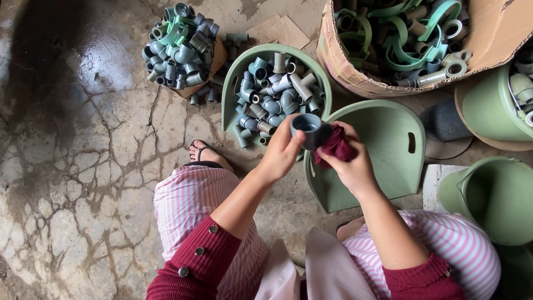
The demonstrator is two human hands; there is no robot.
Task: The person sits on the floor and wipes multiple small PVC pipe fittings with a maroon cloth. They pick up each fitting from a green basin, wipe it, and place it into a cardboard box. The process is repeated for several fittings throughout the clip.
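One grey fitting (307, 129), one red cloth (335, 147), two hands.

A grey pipe fitting (307, 128), open end up, touches a dark-red cloth (335, 147).

Cracked concrete floor (83, 166) (wet patch): fitting pile (180, 47), green tubs (383, 144), carton (499, 33).

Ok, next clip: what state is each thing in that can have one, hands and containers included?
Left hand: closed on the grey pipe fitting, open end up.
Right hand: gripping a dark red cloth, pressed against the fitting.
Green tub: upright, full of grey fittings.
Second green tub: tipped on its side, empty.
Cardboard box: open, full of green clamps and fittings.
Floor: cracked, partly wet.
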